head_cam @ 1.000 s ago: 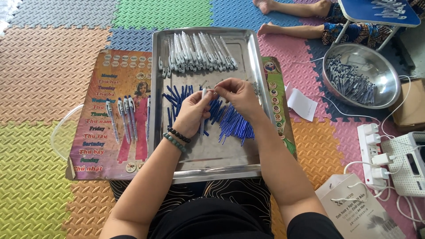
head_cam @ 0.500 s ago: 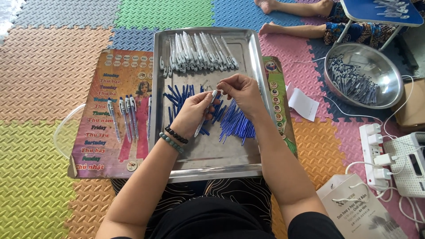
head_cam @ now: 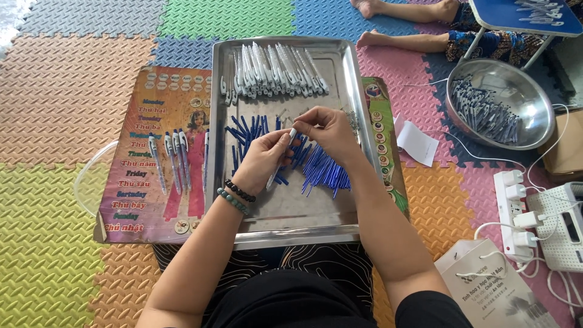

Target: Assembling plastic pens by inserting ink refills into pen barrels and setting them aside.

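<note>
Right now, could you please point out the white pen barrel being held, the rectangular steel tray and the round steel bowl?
white pen barrel (head_cam: 284, 152), head view, mid-shaft between the hands.
rectangular steel tray (head_cam: 291, 212), head view, bare floor.
round steel bowl (head_cam: 521, 82), head view, bare inner wall.

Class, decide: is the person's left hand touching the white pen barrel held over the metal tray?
Touching. The head view shows the left hand with its fingers closed around the white pen barrel, while the right hand pinches its upper tip.
</note>
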